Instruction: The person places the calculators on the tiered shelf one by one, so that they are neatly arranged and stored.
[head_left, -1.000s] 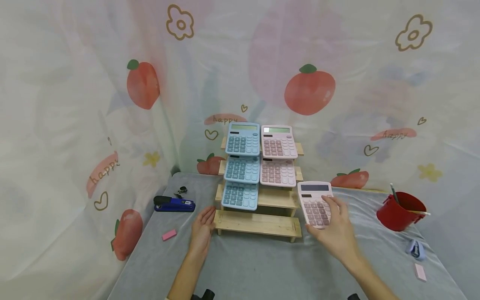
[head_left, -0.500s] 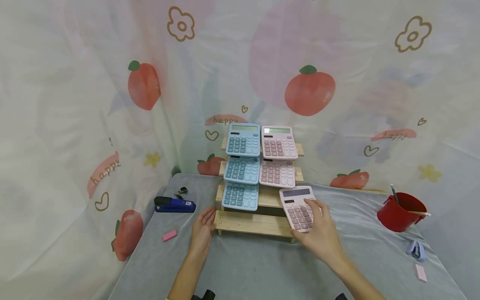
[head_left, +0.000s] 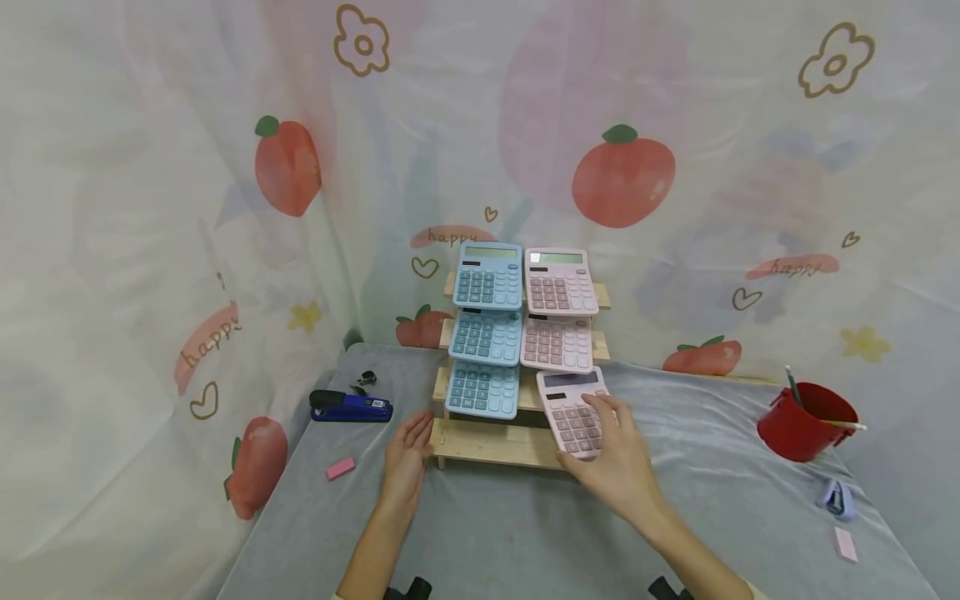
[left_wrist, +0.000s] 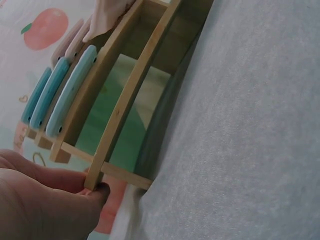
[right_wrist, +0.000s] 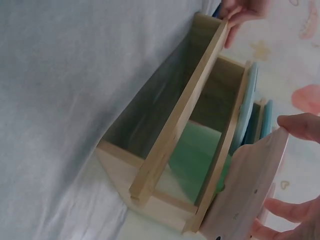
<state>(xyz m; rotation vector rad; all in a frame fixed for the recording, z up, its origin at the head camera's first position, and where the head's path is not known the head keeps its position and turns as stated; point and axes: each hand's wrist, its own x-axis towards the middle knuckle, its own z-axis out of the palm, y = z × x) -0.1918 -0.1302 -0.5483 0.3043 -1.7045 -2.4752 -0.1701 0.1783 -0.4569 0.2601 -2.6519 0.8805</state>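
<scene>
In the head view my right hand holds a pink calculator by its lower edge and right side. The calculator tilts slightly left, over the right half of the third tier of a stepped wooden stand. The right wrist view shows the calculator's back, close against that tier. My left hand pinches the left end of the lowest tier, its thumb and fingers around the board end in the left wrist view. Left on the upper three tiers lean blue calculators; pink calculators lean on the top two at right.
Left of the stand lie a blue stapler, black clips and a pink eraser. At right are a red bucket with pencils, a light blue object and a pale pink eraser. A printed curtain hangs behind.
My right hand has carried the pink calculator leftward, from beside the stand to in front of its third tier. The left hand has stayed at the stand's left end.
</scene>
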